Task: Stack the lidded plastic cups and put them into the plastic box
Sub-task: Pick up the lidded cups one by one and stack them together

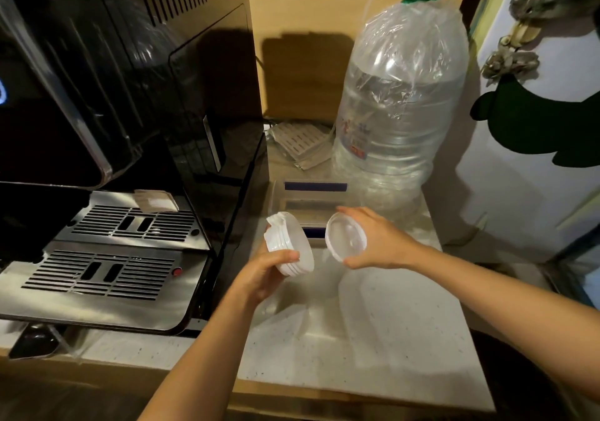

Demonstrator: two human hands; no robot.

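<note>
My left hand (266,273) grips a stack of white lidded plastic cups (290,245), held on its side above the counter. A little to its right, my right hand (376,238) holds a single white lidded cup (345,236) with its round face turned toward me. The two are apart, with a small gap between them. Behind them on the counter stands a clear plastic box (311,204) with blue strips on its edge, partly hidden by the cups and hands.
A black coffee machine (107,112) with steel drip trays (107,271) fills the left. A large wrapped water bottle (399,109) stands at the back right. A clear plastic bag (324,316) lies on the speckled counter (406,339). A white fridge door (535,160) is to the right.
</note>
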